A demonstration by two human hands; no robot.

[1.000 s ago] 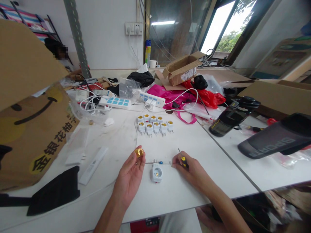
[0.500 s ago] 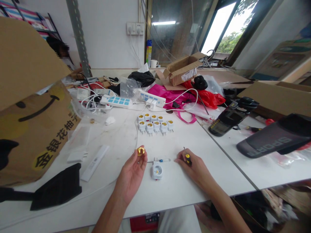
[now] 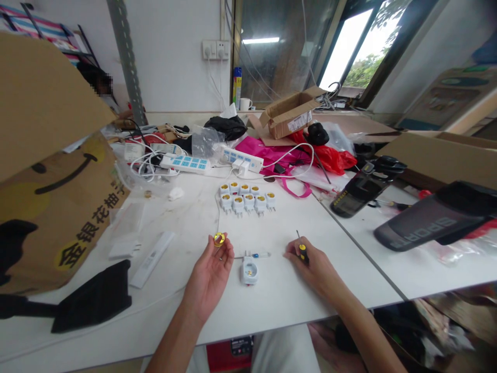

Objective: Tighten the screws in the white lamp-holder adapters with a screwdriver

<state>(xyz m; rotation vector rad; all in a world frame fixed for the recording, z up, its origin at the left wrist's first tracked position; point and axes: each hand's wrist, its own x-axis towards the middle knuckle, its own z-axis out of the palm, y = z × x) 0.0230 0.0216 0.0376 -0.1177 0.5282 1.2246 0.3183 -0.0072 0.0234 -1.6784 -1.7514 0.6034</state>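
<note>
My left hand (image 3: 212, 269) is turned palm up, its thumb and fingers pinching a brass-coloured threaded ring (image 3: 219, 239). To the right, my right hand (image 3: 310, 264) rests near the table top, closed around a small screwdriver (image 3: 302, 252) with a yellow and black handle, its thin shaft pointing up and away. Between the hands lies a white plug-in lamp socket (image 3: 249, 272), its round cup facing up with a brass contact inside. A second screwdriver (image 3: 256, 255) with a clear handle lies across the table just behind that socket, touching or very near its prongs.
Several white lamp sockets (image 3: 248, 201) with brass rings stand in two rows farther back. Power strips (image 3: 186, 163) and cables lie behind them. Dark bottles (image 3: 435, 217) are on the right; a large printed cardboard box (image 3: 97, 181) and a black flat object (image 3: 95, 298) are at left.
My left hand has tilted the brass ring so that its opening shows differently, and shifted slightly left. My right hand with the screwdriver stays almost in place. The view has moved a little.
</note>
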